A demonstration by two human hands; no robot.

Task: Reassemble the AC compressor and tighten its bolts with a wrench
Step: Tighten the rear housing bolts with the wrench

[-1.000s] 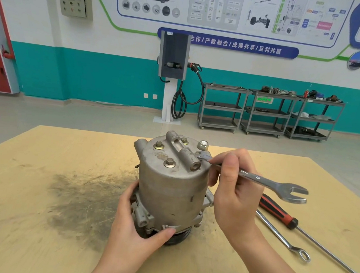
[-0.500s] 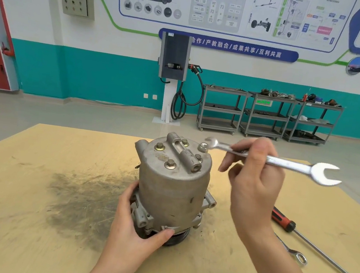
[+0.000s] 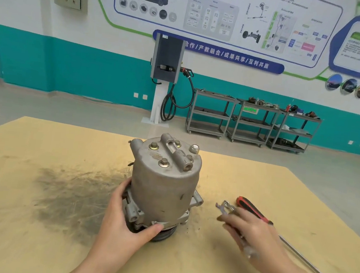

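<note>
The AC compressor (image 3: 163, 188) stands upright on its pulley end on the wooden table (image 3: 21, 219), its bolted cover facing up. Four bolt heads show on that cover; whether each is fully seated cannot be judged from this view.

Risks noted:
- The compressor rests on a narrow base. Any sideways pull on a top bolt would tend to tip or spin it, and only the left hand (image 3: 128, 224) braces it, low down and far below the bolts.
- The wrench (image 3: 226, 208) is blurred and only partly visible past the right fingertips. A loose hold could let it slip or drop onto the table.
- The red-handled screwdriver (image 3: 253, 210) lies just beyond the right fingers, close enough to be knocked or picked up by mistake.

Hand pose:
- Left hand: fingers wrapped behind the lower flange, thumb pressed across its front edge, forearm coming in from below. The grip is firm and curled round the casting.
- Right hand (image 3: 251, 235): low over the table, well to the right of the compressor, back of the hand up. Motion blur prevents a clear reading; the fingers appear curled about the wrench shaft, though whether they pinch it or are letting it go cannot be told.
</note>
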